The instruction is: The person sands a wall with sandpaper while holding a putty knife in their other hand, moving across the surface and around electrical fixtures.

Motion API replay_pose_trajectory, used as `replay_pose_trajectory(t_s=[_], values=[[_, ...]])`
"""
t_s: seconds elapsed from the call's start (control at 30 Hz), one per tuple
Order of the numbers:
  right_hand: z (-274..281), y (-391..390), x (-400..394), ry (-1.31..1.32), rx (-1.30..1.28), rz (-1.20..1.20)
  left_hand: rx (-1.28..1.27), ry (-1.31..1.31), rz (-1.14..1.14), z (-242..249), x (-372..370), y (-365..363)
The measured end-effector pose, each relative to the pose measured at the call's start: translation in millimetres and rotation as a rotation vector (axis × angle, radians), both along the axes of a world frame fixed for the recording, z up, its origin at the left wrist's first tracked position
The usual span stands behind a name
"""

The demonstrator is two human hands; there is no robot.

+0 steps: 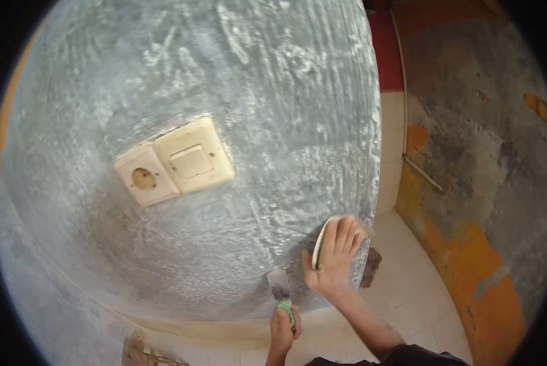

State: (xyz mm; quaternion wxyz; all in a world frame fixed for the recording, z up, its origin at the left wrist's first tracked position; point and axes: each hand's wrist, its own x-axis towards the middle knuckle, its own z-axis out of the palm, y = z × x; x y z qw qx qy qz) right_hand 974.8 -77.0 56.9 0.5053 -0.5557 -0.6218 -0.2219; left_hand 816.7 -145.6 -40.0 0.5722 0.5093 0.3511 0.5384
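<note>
My left hand [281,332] is closed around the green handle of a putty knife [279,285], whose grey-smeared blade points up close to the wall. Higher and to the right, my right hand [335,259] has its fingers laid over a flat pad with a pale curved edge [320,245], held at the wall near its right corner. The pad's exact kind I cannot tell, since the fingers cover most of it. Both hands work at the lower part of a grey, streaky plastered wall [273,158].
A cream light switch [192,160] and a wall socket [144,177] sit side by side on the wall. Beyond the corner are a pale tiled floor [407,287], a patchy grey and orange wall [475,256] and a thin white pipe [401,73]. A brown object [371,267] lies behind the corner.
</note>
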Motion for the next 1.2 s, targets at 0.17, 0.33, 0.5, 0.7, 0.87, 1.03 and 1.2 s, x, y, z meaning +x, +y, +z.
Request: replay_pose_trajectory(t_s=[0.17,0.33,0.5,0.7,0.87,1.03,1.2], values=[[-130.9,-10.2,-18.5,-0.024,-0.147,0.087,0.031,0.059,-0.022,54.5,-5.4,7.2],[-19.4,-14.4,-23.3,-0.052,-0.201,0.022,-0.009,-0.016,-0.073,26.7,-10.3,-9.7],[25.4,-0.2,-29.6,-0.181,-0.094,0.003,-0.051,-0.016,-0.046,28.5,-22.4,-17.7],[-109.6,-7.7,-46.4,-0.167,-0.284,0.039,-0.039,-0.013,0.039,37.3,-64.4,-24.4],[40.1,0.0,-90.2,-0.017,-0.077,0.039,-0.002,-0.042,-0.033,59.3,-123.3,-12.5],[25.9,10.1,-135.0,0.033,-0.048,-0.010,0.115,-0.075,-0.099,35.5,-188.4,15.9],[-108.5,11.5,-189.6,-0.016,-0.142,-0.021,0.043,-0.138,-0.143,27.7,-221.3,32.6]])
